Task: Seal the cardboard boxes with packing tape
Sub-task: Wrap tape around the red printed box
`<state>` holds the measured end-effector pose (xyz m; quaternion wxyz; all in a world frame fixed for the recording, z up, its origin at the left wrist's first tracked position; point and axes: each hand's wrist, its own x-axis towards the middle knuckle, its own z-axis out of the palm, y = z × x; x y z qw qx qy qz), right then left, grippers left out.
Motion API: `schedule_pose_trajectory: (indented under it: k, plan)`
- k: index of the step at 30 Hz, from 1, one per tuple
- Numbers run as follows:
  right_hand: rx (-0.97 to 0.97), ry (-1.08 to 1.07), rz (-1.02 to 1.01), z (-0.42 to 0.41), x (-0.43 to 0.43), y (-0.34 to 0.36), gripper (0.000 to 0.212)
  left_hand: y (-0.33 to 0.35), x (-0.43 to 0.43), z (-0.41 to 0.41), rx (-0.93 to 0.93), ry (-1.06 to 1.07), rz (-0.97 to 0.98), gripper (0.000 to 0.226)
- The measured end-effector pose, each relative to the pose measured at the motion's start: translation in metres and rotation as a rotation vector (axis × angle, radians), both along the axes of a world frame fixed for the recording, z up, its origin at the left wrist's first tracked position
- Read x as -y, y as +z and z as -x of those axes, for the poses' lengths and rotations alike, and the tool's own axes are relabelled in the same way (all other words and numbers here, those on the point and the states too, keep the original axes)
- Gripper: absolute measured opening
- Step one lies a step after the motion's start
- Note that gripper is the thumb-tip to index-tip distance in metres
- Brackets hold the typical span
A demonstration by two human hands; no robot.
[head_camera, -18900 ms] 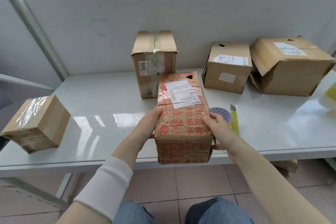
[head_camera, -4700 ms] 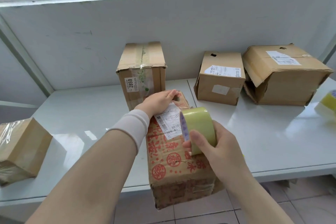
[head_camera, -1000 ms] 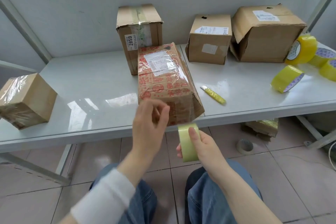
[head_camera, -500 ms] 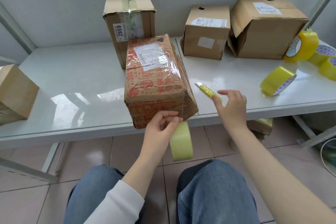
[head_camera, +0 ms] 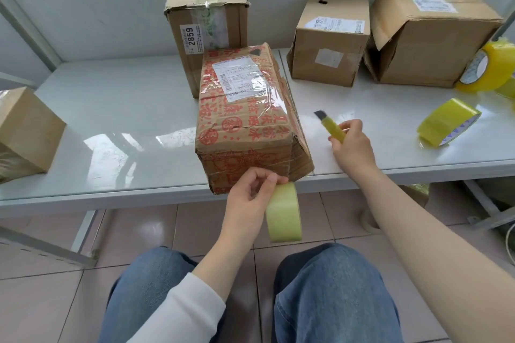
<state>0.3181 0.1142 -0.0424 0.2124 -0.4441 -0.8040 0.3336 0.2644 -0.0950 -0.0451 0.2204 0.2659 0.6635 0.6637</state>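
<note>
A cardboard box with red print (head_camera: 245, 125) lies on the white table (head_camera: 117, 108), its near end over the front edge. Clear tape runs along its top and down the near face. My left hand (head_camera: 250, 200) pinches the top of a pale yellow tape roll (head_camera: 282, 213), which hangs just below that near face. My right hand (head_camera: 351, 147) grips a yellow utility knife (head_camera: 331, 127) above the table to the right of the box, blade tip pointing away.
A tall box marked 2859 (head_camera: 206, 25) stands behind. Two more brown boxes (head_camera: 330, 39) (head_camera: 426, 33) sit at the back right, another box (head_camera: 25, 131) at the left edge. Yellow tape rolls (head_camera: 446, 122) (head_camera: 485, 69) lie at the right.
My right hand has picked the yellow knife up from the table and lifted it. My left hand still holds the tape roll at the box's near end.
</note>
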Motion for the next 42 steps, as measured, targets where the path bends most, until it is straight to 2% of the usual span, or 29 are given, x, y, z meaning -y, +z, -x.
schedule_pose_trajectory:
  k: [3,5,7,10,12,16,29,32,36,42]
  plan:
    - [-0.261,0.029,0.110,-0.018,0.020,0.024,0.019,0.001,0.001,-0.002,-0.005,0.015,0.009,0.018]
    - [-0.409,0.076,0.089,-0.033,0.035,0.042,0.011,0.003,0.001,-0.003,-0.004,0.025,0.016,0.020]
    - [-0.476,0.208,-0.013,-0.049,0.053,0.058,0.008,0.005,0.003,-0.005,-0.005,0.032,0.022,0.022]
    - [-0.352,0.473,-0.413,-0.064,0.070,0.070,0.017,0.007,0.004,-0.010,-0.037,0.067,0.034,0.027]
    - [-0.210,0.535,-0.656,-0.063,0.075,0.068,0.023,0.009,0.005,-0.014,-0.032,0.087,0.033,0.028]
    - [-0.085,0.567,-0.860,-0.056,0.080,0.063,0.025,0.013,0.005,-0.018,-0.027,0.115,0.038,0.027]
    - [-0.057,0.529,-1.031,-0.049,0.084,0.062,0.024,0.019,0.003,-0.021,0.022,0.146,0.061,0.031]
    - [-0.073,0.525,-1.035,-0.047,0.083,0.062,0.025,0.019,0.001,-0.021,0.026,0.161,0.059,0.031]
    - [-0.070,0.529,-1.059,-0.041,0.084,0.055,0.016,0.017,0.001,-0.023,0.028,0.165,0.064,0.030]
    - [-0.072,0.535,-1.013,-0.044,0.082,0.053,0.023,0.013,0.003,-0.022,0.004,0.170,0.100,0.030]
